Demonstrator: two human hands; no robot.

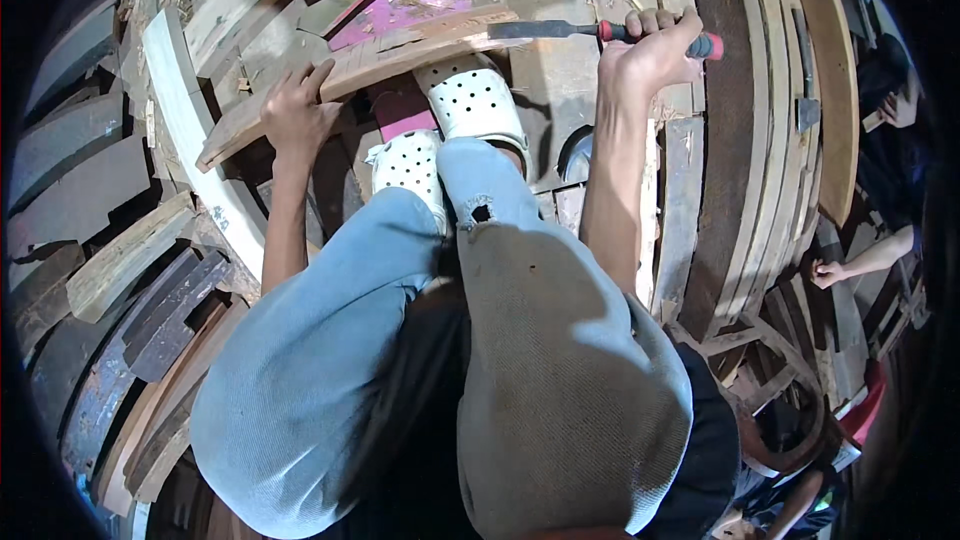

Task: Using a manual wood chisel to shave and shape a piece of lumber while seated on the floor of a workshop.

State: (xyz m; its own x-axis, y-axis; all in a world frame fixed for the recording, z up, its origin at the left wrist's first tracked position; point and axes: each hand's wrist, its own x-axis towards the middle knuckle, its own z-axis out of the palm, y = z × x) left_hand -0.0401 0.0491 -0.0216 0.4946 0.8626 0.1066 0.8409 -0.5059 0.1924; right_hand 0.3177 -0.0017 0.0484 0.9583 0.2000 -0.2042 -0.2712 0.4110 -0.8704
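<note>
Offcuts (132, 252) are surrounding a likely stiff, light plank (375, 66); left hand (298, 110) is gripping near its safer end, right hand (652, 52) a chisel handle (711, 46).

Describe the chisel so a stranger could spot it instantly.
Find the white perforated clogs. Up and right of them, the right hand's grip holds the chisel. Its flat dark blade and red-and-black handle distinguish it from the neighbouring wooden piece.

The left forearm (288, 215) and right forearm (618, 180) are stretched forward, well apart; the left hand (297, 118) is held back upward, the right hand (655, 52) tightly curled.
</note>
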